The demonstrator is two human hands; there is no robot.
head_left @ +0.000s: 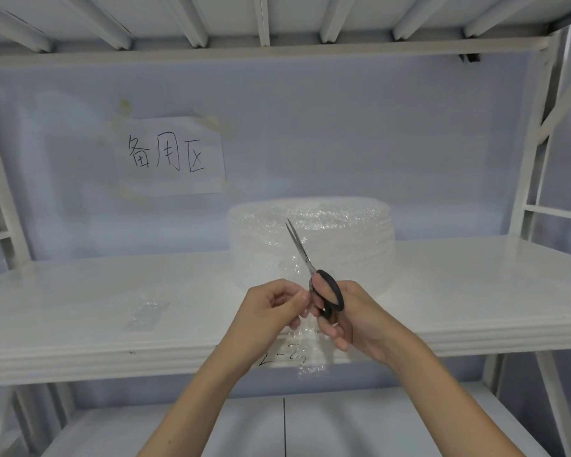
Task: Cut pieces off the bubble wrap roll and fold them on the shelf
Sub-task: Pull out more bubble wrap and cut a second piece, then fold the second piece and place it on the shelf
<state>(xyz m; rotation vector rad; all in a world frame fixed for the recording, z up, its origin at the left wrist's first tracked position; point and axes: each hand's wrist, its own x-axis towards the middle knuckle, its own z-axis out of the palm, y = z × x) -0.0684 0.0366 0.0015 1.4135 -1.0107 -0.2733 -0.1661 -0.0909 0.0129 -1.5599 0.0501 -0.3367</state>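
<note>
A clear bubble wrap roll (pixel 337 239) stands upright on the white shelf (pixel 80 311), right of centre. A loose strip of wrap (pixel 310 354) runs from the roll toward me and hangs over the shelf's front edge. My left hand (pixel 271 311) pinches that strip near its top. My right hand (pixel 353 315) grips black-handled scissors (pixel 327 291), blades nearly closed and pointing up in front of the roll. A small folded piece of bubble wrap (pixel 145 313) lies flat on the shelf to the left.
A paper sign with handwritten characters (pixel 170 156) is taped to the back wall. White shelf uprights (pixel 528 179) stand at the right and left. A lower shelf (pixel 343 423) lies below, and the upper shelf's ribs run overhead.
</note>
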